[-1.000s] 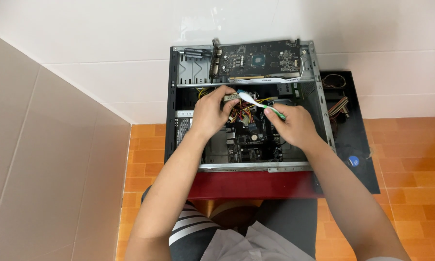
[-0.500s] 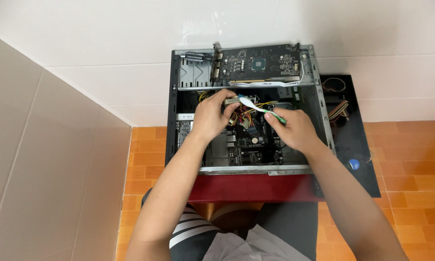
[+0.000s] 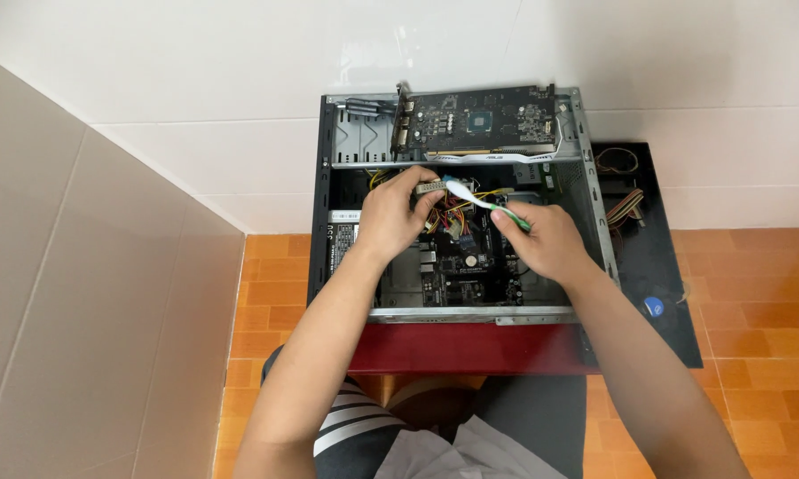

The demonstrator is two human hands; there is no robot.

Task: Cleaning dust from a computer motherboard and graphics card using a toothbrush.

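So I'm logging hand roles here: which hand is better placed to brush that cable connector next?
Probably the right hand: it holds the toothbrush, bristles already at the connector pinched in the left hand.

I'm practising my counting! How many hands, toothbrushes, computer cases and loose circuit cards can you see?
Hands: 2, left hand and right hand
Toothbrush: 1
Computer case: 1
Circuit card: 1
Total: 5
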